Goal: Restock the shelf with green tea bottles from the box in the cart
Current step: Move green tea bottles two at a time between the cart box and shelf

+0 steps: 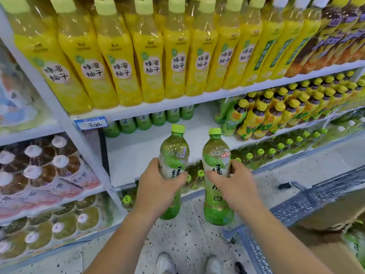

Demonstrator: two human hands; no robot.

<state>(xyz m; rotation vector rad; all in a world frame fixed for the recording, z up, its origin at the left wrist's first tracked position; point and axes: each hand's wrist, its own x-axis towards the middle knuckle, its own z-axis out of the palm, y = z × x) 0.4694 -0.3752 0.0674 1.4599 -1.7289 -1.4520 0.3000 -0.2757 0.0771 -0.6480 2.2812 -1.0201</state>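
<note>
Left hand [158, 182] grips the left bottle [173, 155], right hand [235, 184] the right bottle [216, 159], both upright at centre frame; the bare shelf [138, 153] lies just above them, seemingly nearer the left.

White middle shelf [138, 155] holds a row of green tea bottles [144, 121] way at the back, center frame, plus a bunch of yellow-capped bottles [276, 113] packed on its right side. Top shelf [197, 99] above is lined edge to edge with tall yellow bottles [148, 56]. Blue price tag [91, 124] hangs on its front edge, left.
</note>
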